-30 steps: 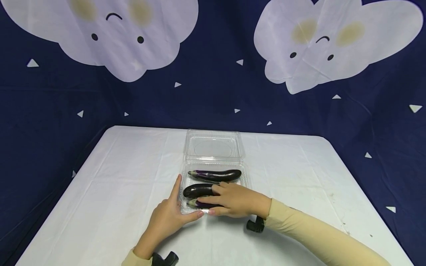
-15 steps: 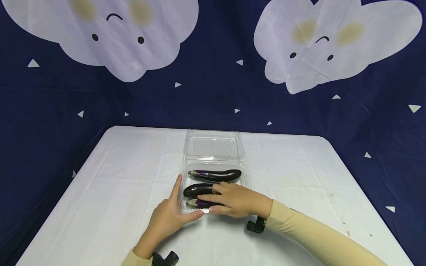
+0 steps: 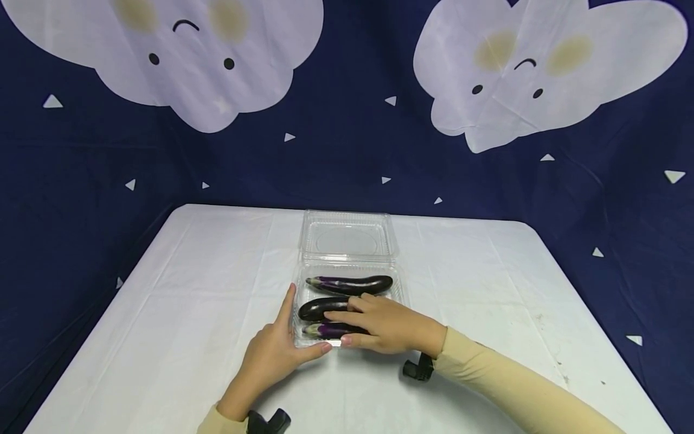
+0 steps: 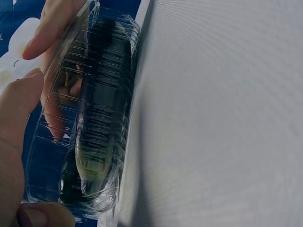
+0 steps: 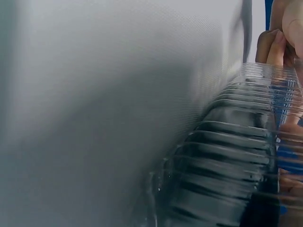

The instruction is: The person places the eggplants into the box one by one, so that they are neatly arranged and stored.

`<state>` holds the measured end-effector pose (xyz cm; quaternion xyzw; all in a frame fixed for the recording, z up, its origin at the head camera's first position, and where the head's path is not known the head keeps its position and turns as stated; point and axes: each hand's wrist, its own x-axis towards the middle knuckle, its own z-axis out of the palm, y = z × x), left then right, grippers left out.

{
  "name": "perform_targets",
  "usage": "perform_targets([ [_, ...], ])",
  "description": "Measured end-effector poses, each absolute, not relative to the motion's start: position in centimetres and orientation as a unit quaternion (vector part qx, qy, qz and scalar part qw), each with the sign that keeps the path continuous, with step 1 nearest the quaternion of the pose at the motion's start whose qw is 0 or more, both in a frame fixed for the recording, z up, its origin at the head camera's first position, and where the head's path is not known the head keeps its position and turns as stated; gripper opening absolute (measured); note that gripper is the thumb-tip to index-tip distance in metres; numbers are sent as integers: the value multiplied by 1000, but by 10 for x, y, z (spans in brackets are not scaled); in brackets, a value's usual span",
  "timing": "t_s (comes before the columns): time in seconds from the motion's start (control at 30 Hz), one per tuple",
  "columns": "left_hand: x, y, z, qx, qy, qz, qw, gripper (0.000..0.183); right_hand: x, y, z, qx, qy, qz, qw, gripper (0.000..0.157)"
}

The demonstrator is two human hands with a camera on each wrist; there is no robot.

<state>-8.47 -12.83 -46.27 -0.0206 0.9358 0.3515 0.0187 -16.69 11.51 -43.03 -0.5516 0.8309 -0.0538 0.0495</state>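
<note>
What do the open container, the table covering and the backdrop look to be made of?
Container: clear, glossy plastic, almost certainly, judging by its see-through ribbed walls and highlights.
Table covering: white, matte, probably cloth, given its fold creases and fine surface texture.
Backdrop: likely matte printed fabric, from its soft wrinkles.

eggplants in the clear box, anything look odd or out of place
The middle eggplant seems reversed: its blunt end is at the left, where the far eggplant and near eggplant show stem ends. The right hand hides its other end. No damage stands out.
</note>
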Motion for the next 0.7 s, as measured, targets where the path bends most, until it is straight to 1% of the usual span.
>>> perform_targets([
  [0.33,-85,-127,-460,-24,934,354,30,135,-164,128,-433,-521,851,-61,15,62],
  [0.7,-84,-127,-460,-24,936,349,29,135,-161,140,-434,-493,867,-65,19,65],
])
